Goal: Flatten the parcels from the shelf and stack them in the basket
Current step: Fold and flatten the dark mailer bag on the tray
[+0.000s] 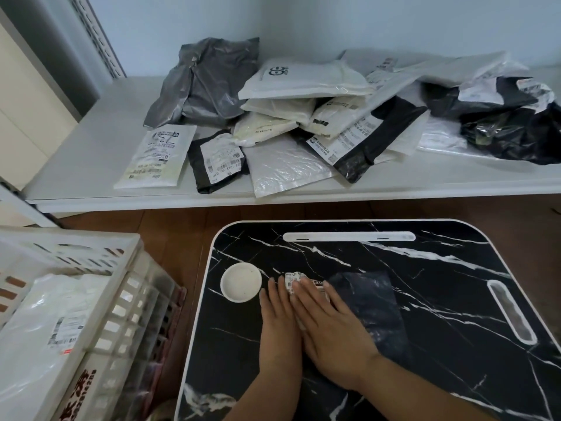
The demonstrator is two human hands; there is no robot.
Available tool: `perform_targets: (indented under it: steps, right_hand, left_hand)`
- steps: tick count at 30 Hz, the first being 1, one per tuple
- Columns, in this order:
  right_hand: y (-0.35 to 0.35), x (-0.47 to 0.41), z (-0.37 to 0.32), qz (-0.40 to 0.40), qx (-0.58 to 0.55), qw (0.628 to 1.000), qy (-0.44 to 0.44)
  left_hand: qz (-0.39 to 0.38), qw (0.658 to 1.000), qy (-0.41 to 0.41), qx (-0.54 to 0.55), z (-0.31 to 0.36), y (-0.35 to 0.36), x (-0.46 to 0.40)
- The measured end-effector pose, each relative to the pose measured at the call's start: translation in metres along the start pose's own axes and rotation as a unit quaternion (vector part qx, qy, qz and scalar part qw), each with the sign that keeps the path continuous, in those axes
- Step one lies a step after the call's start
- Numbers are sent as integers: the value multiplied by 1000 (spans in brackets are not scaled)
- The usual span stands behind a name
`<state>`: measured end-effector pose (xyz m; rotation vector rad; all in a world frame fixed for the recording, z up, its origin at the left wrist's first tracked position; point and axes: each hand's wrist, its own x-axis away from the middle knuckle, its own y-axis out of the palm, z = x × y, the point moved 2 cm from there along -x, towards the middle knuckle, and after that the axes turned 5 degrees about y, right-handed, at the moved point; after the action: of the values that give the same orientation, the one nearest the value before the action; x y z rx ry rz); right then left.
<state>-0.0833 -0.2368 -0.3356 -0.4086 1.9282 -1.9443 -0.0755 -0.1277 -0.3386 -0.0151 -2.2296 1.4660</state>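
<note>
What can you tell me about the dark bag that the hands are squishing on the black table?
The dark plastic parcel bag lies flat on the black marble-patterned tabletop, right of the small round white dish. It looks thin, crinkly and slightly shiny. A white printed shipping label sits at its left end, mostly covered. The left hand and the right hand both press down on it, palms flat, fingers spread forward. Its right part lies uncovered and nearly flat.

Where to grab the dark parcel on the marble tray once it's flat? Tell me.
Take the dark parcel by its free right edge, coming from the right. That side lies flat and uncovered on the tray, while both hands cover the labelled left end.
</note>
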Motion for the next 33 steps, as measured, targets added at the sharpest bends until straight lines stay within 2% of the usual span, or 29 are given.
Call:
perform_targets:
  steps: [6,20,22,25,28,32,33]
  right_hand:
    - [7,3,-3,8,-66,997,39]
    - [9,1,0,-54,-57,994,75]
    - [4,0,1,-83,-74,990,84]
    - [1,-4,8,-74,-119,987,74]
    - [-6,4,22,-124,-197,963,134]
    - [-3,37,48,-142,-161,957,196]
    - [-3,43,52,-123,-135,960,212]
  left_hand:
    - [-12,1000,7,8,-3,4,-1]
    - [-46,997,14,55,-8,-3,2]
    - [-32,997,13,74,-10,-5,2]
    - [-16,992,16,126,-17,-8,8]
    - [29,981,14,193,-29,-10,11]
    - [93,940,-72,320,-51,-13,18]
    - [113,932,-83,334,-53,-14,19]
